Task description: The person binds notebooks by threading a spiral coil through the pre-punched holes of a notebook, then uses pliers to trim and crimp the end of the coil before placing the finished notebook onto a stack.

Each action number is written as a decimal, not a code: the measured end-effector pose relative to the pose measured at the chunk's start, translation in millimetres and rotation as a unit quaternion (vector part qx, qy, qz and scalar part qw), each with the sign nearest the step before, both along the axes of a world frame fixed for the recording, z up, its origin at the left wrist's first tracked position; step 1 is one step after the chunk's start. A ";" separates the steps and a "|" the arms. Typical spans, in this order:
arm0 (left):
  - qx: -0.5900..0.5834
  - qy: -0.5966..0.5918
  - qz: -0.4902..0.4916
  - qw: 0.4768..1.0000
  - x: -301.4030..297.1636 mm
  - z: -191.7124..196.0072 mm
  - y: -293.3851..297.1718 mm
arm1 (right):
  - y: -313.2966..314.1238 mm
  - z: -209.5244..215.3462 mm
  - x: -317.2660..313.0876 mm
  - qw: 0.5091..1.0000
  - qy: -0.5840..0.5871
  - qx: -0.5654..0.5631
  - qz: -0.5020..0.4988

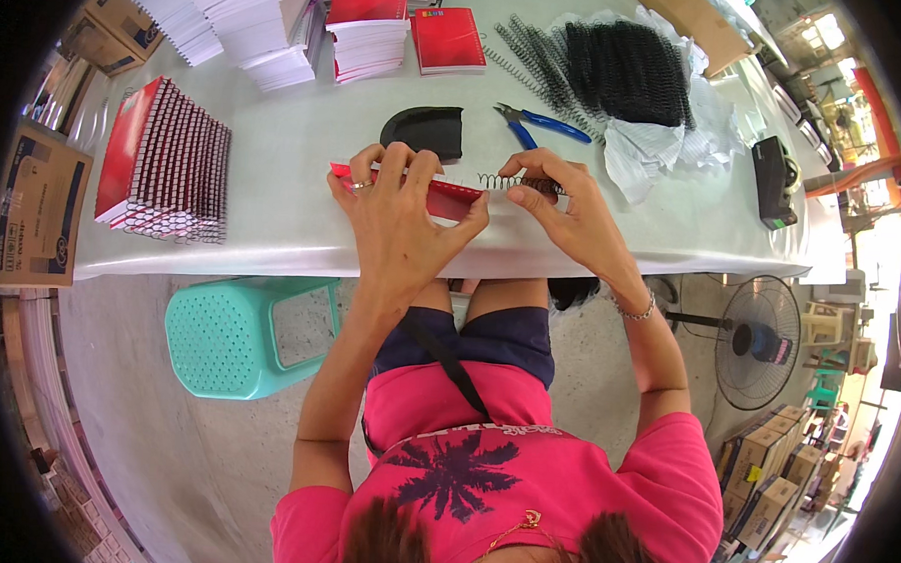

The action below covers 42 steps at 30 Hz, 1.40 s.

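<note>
A: What do the hands hold?
B: The left hand [399,205] is spread over a red-covered notebook [451,204], fingers on its far side and thumb near its right corner, gripping it. The right hand [572,201] is narrowed, thumb and fingers pinching a black spiral coil [499,182].

A: Where do the two things meet?
B: In front of the person, above the near part of a white-covered table [305,177]. The coil's left end is at the notebook's right corner; I cannot tell whether any loop passes through the paper.

A: And just beyond the hands?
B: A black pad [424,127] with a rounded left side, then blue-handled pliers [550,124], their handles apart. Farther right, a heap of black coils [626,74] lies on crumpled white paper [643,154], with a black tape dispenser [774,184] near the table's right end.

A: What is to the left?
B: A pile of red spiral-bound notebooks [162,162]; behind it, white page stacks [246,21] and a red-topped stack [369,45].

A: Below the table?
B: A teal plastic stool [205,337] at left, a standing fan [758,342] at right.
</note>
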State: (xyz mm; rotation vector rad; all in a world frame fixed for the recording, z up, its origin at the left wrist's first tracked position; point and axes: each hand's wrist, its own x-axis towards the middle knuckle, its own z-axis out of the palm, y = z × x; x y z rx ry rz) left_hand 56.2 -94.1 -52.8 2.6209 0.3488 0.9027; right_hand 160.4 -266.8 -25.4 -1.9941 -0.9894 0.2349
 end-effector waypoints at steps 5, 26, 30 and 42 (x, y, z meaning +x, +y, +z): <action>0.003 -0.016 0.000 1.000 1.6 -5.6 1.9 | 3.5 -7.4 -1.2 0.998 0.021 0.054 -0.007; -0.034 0.068 -0.031 0.997 -6.6 10.0 10.8 | 22.1 -3.6 -11.7 0.991 -0.119 0.039 -0.037; -0.077 0.016 -0.029 0.996 -6.3 3.6 16.7 | 29.3 3.3 -17.3 0.986 -0.148 0.020 -0.068; -0.291 -0.042 -0.048 0.955 -15.1 -4.0 22.0 | 21.7 4.6 10.4 0.996 0.005 -0.011 0.088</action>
